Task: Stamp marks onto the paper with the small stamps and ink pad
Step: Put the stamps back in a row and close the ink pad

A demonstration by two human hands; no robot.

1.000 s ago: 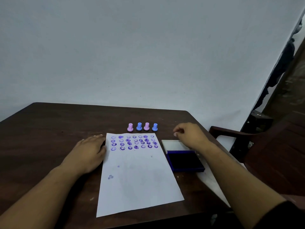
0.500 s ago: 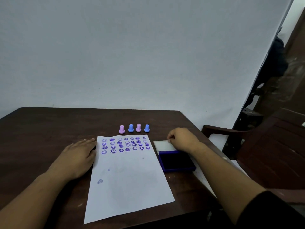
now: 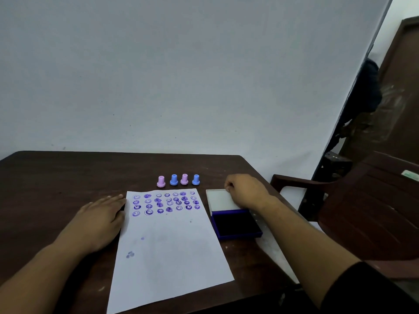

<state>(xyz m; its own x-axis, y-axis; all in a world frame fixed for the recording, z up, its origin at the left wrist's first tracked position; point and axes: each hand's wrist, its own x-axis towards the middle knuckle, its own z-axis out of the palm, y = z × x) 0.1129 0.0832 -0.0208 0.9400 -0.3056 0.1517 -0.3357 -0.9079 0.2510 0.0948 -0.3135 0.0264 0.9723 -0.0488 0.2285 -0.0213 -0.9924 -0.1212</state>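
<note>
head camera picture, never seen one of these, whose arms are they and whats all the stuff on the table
The camera sits on a person's head, looking forward and down, so the two arms are their own. On the dark table lies a paper with purple stamped marks near its far edge. Beyond it stand four small stamps, pink and blue in turn. Right of the paper is an open ink pad. The left hand rests flat beside the paper's edge, holding nothing. The right hand grips the far corner of the pad's lid.

I can't read any words or numbers here. The paper [image 3: 167,241] only has purple smiley faces and blobs stamped on it.
</note>
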